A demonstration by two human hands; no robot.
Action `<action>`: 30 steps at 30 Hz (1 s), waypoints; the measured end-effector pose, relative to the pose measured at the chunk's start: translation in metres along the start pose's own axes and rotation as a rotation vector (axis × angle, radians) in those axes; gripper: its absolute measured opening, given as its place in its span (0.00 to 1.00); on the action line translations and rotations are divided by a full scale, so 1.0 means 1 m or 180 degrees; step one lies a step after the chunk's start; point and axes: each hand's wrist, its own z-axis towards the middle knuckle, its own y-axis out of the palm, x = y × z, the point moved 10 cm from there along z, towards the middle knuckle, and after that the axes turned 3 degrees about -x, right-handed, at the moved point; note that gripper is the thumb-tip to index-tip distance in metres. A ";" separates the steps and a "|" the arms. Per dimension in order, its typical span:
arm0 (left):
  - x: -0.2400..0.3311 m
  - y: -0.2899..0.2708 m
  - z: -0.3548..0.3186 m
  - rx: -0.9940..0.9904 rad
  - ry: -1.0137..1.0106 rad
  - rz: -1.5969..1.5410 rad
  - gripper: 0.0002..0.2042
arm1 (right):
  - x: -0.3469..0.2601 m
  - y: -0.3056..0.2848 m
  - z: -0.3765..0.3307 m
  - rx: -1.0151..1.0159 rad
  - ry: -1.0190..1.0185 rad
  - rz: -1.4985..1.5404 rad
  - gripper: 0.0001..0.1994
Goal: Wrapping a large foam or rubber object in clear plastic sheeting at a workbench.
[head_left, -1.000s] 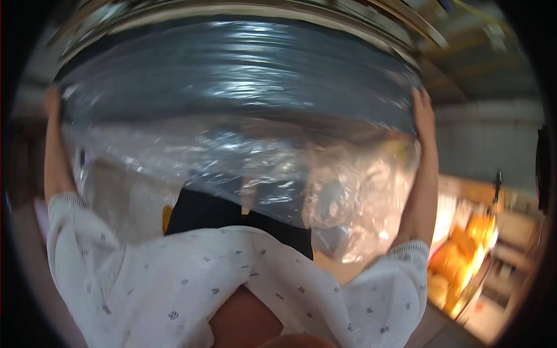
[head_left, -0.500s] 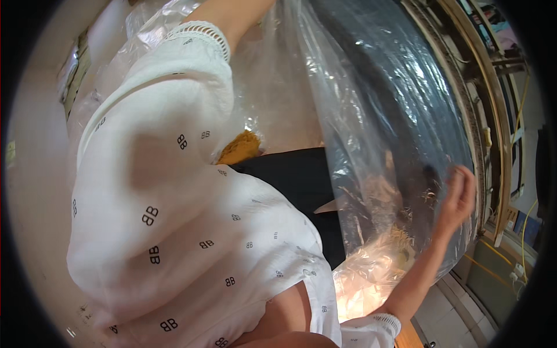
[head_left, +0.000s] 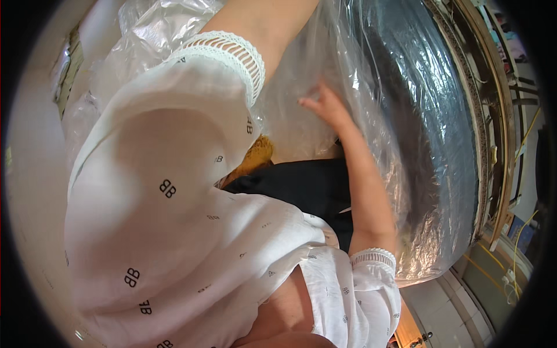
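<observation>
A large sheet of clear plastic film covers a broad dark surface on the right. More film lies crumpled at the upper left. My right hand is over the pale, film-covered middle area, with thumb and a finger spread apart and nothing visible between them. It is slightly blurred, and I cannot tell whether it touches the film. From its lace-trimmed white sleeve, my left forearm reaches past the top edge, so the left hand is out of sight. Below the forearm shows a fuzzy yellow-brown thing.
My black-clad leg is in the middle. Along the right runs a long wooden rail on a frame, with a yellow cord hanging behind it. A pale wall-like surface curves along the left. An orange-brown wooden piece stands lower right.
My right hand has swung from the film's right edge up and left to the middle. The left arm has shifted slightly right, and the film on the right has moved with a changed sheen.
</observation>
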 end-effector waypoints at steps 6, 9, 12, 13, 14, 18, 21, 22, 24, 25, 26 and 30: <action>-0.026 -0.008 0.020 0.0091 0.0088 -0.0046 0.17 | -0.094 0.015 -0.063 -0.0800 -0.1146 -0.0292 0.11; -0.041 -0.007 0.036 -0.0134 -0.0134 0.0187 0.17 | -0.100 -0.029 -0.129 -0.1621 0.0273 0.1920 0.11; -0.050 0.050 0.020 -0.1768 -0.1349 -0.0459 0.14 | -0.108 -0.097 -0.224 -0.0996 0.0495 0.4385 0.15; -0.068 0.023 0.030 -0.1290 -0.0727 -0.0786 0.14 | -0.092 -0.111 -0.255 -0.0819 0.0581 0.3899 0.14; -0.030 0.046 -0.009 -0.1396 -0.0816 -0.0902 0.14 | -0.063 -0.140 -0.311 -0.0233 0.0776 0.3465 0.14; -0.065 0.007 0.028 -0.0369 0.0077 0.0100 0.13 | 0.046 -0.276 -0.525 0.0852 0.1197 0.1721 0.11; -0.054 0.000 0.035 0.0034 0.0431 0.0019 0.14 | 0.076 -0.304 -0.694 0.1853 0.1865 0.0523 0.10; -0.050 0.014 0.028 -0.0155 0.0393 0.0001 0.15 | 0.076 -0.296 -0.731 0.2205 0.2196 0.0104 0.10; -0.089 0.002 0.070 -0.0567 0.0073 0.0681 0.19 | 0.088 -0.289 -0.723 0.2672 0.2662 -0.0744 0.09; -0.105 -0.038 0.085 -0.0051 0.0098 0.0426 0.21 | 0.091 -0.280 -0.690 0.2827 0.2809 -0.1165 0.09; -0.048 0.018 0.026 -0.0649 0.0032 0.0502 0.20 | 0.053 -0.258 -0.757 0.3170 0.3358 -0.1716 0.08; -0.038 0.004 0.031 -0.0642 0.0107 0.0435 0.17 | 0.000 -0.235 -0.675 0.2878 -0.0182 0.1698 0.12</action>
